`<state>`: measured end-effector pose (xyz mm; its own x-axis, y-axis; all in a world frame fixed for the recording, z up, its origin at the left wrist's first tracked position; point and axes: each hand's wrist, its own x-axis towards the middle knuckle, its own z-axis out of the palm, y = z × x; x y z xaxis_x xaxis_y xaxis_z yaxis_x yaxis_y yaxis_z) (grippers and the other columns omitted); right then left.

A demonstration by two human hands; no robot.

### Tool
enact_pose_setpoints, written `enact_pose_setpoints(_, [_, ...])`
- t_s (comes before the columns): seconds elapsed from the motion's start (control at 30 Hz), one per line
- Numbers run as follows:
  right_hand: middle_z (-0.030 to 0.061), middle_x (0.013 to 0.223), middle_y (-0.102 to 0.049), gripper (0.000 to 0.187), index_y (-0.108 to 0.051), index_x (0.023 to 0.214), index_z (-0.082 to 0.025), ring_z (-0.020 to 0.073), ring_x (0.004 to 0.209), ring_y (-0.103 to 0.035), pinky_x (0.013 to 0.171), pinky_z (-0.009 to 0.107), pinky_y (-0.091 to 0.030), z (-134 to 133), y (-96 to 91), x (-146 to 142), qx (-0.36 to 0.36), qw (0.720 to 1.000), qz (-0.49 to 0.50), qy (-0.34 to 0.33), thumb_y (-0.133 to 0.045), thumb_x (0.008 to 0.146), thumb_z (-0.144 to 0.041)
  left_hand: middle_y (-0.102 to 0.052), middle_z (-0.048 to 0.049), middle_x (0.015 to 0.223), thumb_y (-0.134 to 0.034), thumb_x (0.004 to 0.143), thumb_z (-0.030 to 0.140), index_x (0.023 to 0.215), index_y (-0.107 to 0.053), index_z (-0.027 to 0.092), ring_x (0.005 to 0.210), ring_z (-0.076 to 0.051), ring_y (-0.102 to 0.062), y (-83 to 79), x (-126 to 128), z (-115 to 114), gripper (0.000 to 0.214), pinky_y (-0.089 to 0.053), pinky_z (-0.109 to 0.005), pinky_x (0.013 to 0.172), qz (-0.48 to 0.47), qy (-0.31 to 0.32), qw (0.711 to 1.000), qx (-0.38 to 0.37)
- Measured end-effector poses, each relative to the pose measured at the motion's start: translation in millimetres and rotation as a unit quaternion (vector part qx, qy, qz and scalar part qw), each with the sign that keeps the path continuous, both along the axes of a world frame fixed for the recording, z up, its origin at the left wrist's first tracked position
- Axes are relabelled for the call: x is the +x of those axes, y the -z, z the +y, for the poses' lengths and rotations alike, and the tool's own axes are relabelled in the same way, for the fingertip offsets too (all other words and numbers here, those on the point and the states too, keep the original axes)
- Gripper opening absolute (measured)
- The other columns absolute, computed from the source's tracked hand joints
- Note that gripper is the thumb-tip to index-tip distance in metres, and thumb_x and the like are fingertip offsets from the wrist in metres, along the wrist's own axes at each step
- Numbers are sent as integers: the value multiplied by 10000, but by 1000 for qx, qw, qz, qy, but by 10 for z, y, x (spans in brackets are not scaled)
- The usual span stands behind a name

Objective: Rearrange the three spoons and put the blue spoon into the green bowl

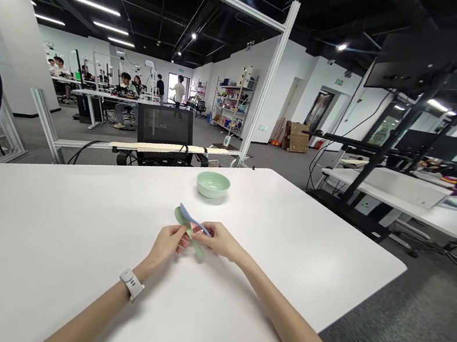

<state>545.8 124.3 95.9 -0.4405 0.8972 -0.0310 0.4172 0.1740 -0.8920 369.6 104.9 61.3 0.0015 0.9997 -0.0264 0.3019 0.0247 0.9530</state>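
Note:
Over the white table [66,237], my two hands meet with spoons between them. My left hand [168,241] is closed in a pinch on a green spoon [199,252], whose handle slants down toward me. A blue spoon [186,213] crosses over the green one, and my right hand [218,240] has its fingers closed on the blue handle. Something pinkish shows between the fingers; I cannot make out what it is. Beyond my hands a light green bowl [212,186] stands upright on the table, apart from them. A pale watch [131,285] is on my left wrist.
Behind the table's far edge are an office chair [165,127] and a metal frame post [269,84]. To the right stand a monitor stand [387,137] and another white desk [409,197]. Several people are far back in the room, near shelves [232,104].

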Motion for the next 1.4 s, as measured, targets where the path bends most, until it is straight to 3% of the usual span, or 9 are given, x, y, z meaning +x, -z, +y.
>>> enact_pose_setpoints(0.13, [-41,686,-554,397,-691,1004,-153,118,599,-484,544,238,-333,17,110,79,88,986,-92,109,-765,833,-504,-749,-119,745,-411,815,727,645,-643,196,601,-192,-637,-75,-145,-56,604,-471,-337,594,69,-22,997,-9])
enact_pose_setpoints(0.27, [13,743,-647,202,-663,831,-165,145,690,-568,599,242,-365,87,271,122,121,975,-138,122,-750,843,-347,-758,-73,694,-412,903,485,571,-624,224,622,-203,-638,-149,-126,-106,472,-435,-356,686,190,-36,981,-15])
enact_pose_setpoints(0.37, [3,647,-631,191,-626,775,-180,152,646,-585,590,245,-374,157,277,246,107,971,-134,167,-690,883,-324,-768,-72,697,-410,918,378,589,-634,229,690,-225,-683,-172,-28,-99,426,-412,-356,710,272,-43,961,-20])
enact_pose_setpoints(0.53, [-41,451,-534,184,-581,727,-205,151,499,-554,568,251,-398,277,130,613,66,952,-151,259,-678,876,-253,-811,-134,834,-355,965,345,715,-724,198,856,-264,-745,-168,119,-53,470,-431,-357,748,370,-49,928,-17])
enact_pose_setpoints(0.83, [-50,370,-486,234,-504,687,-242,162,481,-546,591,263,-401,313,141,773,3,946,-206,249,-685,828,-195,-829,-177,1023,-267,1012,323,974,-771,133,954,-257,-757,-121,231,-32,540,-464,-338,753,457,-62,887,3])
enact_pose_setpoints(0.93, [-20,456,-560,242,-526,692,-233,176,559,-581,593,267,-386,333,170,801,18,944,-211,253,-733,812,-267,-831,-174,1021,-268,1014,310,992,-770,139,949,-254,-755,-95,248,-11,531,-468,-333,743,470,-63,880,9])
enact_pose_setpoints(1.1, [90,837,-740,272,-603,844,-193,206,761,-649,632,270,-401,470,187,1000,70,923,-196,325,-729,852,-435,-828,-187,1008,-276,1019,305,990,-772,134,944,-278,-757,-49,257,13,526,-469,-352,742,478,-62,876,15])
enact_pose_setpoints(1.23, [132,914,-743,153,-626,928,-171,221,823,-669,680,275,-412,625,216,1307,99,893,-212,384,-596,950,-319,-832,-170,1008,-295,1011,288,995,-773,156,949,-277,-754,-15,254,15,496,-464,-356,743,482,-58,874,22])
enact_pose_setpoints(1.4, [145,967,-747,111,-648,930,-162,236,860,-658,715,290,-423,745,353,1676,115,856,-236,445,-628,925,-270,-830,-177,1007,-267,1011,293,990,-769,144,937,-267,-754,-20,259,14,524,-466,-353,752,487,-56,871,22])
